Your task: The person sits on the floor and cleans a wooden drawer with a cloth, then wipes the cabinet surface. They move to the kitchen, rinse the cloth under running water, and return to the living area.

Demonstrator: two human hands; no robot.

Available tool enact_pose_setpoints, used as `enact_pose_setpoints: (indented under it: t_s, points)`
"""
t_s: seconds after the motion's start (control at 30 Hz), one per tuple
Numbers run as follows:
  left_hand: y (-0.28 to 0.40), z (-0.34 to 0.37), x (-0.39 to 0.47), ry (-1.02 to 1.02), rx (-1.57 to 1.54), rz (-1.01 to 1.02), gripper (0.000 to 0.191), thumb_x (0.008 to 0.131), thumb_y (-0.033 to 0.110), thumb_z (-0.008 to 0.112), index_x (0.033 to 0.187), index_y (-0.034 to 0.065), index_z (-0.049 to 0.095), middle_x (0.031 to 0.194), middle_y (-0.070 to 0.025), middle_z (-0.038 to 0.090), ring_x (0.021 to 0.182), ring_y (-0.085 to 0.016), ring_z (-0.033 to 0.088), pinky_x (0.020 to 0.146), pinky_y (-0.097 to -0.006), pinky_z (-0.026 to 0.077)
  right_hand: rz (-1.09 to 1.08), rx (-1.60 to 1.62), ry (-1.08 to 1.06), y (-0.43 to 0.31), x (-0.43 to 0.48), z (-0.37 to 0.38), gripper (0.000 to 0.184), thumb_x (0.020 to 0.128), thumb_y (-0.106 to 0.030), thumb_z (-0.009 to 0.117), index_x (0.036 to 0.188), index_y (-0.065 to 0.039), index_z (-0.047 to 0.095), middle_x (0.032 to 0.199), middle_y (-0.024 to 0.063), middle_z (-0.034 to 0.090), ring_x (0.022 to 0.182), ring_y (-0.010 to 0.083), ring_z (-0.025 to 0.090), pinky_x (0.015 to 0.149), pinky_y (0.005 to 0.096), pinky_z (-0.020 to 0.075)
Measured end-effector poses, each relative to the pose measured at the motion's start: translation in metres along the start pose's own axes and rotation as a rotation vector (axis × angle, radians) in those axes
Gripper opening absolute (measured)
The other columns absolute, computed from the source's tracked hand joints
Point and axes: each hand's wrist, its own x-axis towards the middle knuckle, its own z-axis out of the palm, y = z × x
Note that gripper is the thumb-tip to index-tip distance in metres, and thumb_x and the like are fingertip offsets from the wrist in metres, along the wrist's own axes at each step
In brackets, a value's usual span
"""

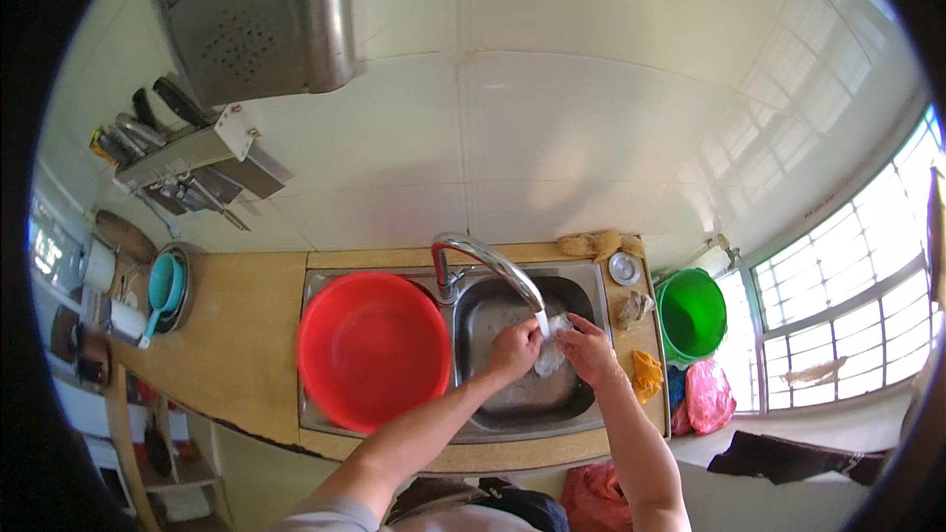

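Water runs from the curved chrome faucet (pixel 497 260) into the right basin of a stainless steel sink (pixel 484 414). Under the stream is a crumpled, clear, wet thing that looks like a thin plastic bag (pixel 550 356). My left hand (pixel 515 349) grips it from the left, fingers curled in. From the other side my right hand (pixel 587 349) pinches it between thumb and fingers. Both hands are over the basin, close together, with the clear thing between them. Its exact shape is blurred by water and fingers.
A large red plastic basin (pixel 375 351) covers the left sink bowl. Right of the sink lie a yellow cloth (pixel 647 377), a small metal lid (pixel 624 268) and a tied bag (pixel 634 308). A green bucket (pixel 691 314) stands beyond the counter's edge. A knife rack (pixel 199 151) hangs upper left.
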Motion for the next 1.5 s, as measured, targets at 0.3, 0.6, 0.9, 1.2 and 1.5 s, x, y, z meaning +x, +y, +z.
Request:
enact_pose_setpoints:
  t_s: [0.3,0.6,0.9,1.2,1.5]
  points:
    - [0.011,-0.015,0.052,-0.418,-0.1,0.061,0.019,0.096,0.022,0.065,0.095,0.0035,0.064,0.078,0.0008,0.061,0.068,-0.009,0.055,0.058,-0.0318,0.045,-0.626,-0.848,0.272,0.033,0.011,-0.002,0.031,0.089,-0.001,0.063,0.12,-0.002,0.064,0.093,0.0051,0.068,0.083,0.0128,0.062,0.077,0.0297,0.0513]
    - [0.033,-0.085,0.067,-0.288,0.643,0.384,0.021,0.078,0.013,0.068,0.099,0.0123,0.069,0.093,-0.0151,0.072,0.093,-0.037,0.069,0.075,-0.048,0.055,-0.206,-0.714,-0.179,0.022,-0.008,0.013,0.038,0.088,-0.03,0.066,0.11,0.001,0.07,0.099,0.0081,0.069,0.09,0.0188,0.063,0.077,0.0376,0.0514]
    - [-0.009,-0.028,0.093,0.378,0.688,0.547,0.033,0.076,0.018,0.069,0.107,0.0078,0.062,0.092,-0.016,0.063,0.089,-0.035,0.061,0.079,-0.0475,0.048,-0.263,-0.688,-0.121,0.034,-0.001,0.026,0.027,0.098,-0.023,0.066,0.118,-0.005,0.066,0.097,0.0007,0.068,0.091,0.0142,0.06,0.085,0.0318,0.0493]
    - [-0.123,0.074,0.001,-0.168,-0.426,-0.621,0.054,0.096,0.049,0.058,0.108,-0.0029,0.07,0.108,-0.0247,0.072,0.092,-0.039,0.07,0.08,-0.0489,0.051,-0.058,0.237,-0.152,0.004,-0.027,0.024,0.042,0.098,-0.005,0.056,0.139,-0.012,0.053,0.123,0.0052,0.065,0.111,0.0226,0.065,0.096,0.0389,0.0537]
    - [-0.048,0.049,-0.016,-0.393,-0.551,-0.241,0.045,0.099,0.034,0.058,0.128,0.0007,0.063,0.132,-0.0142,0.063,0.12,-0.028,0.058,0.103,-0.0393,0.046,0.033,0.304,-0.26,-0.003,-0.042,0.039,0.055,0.082,0.013,0.053,0.133,-0.008,0.054,0.116,0.0096,0.066,0.105,0.027,0.068,0.092,0.0422,0.0585]
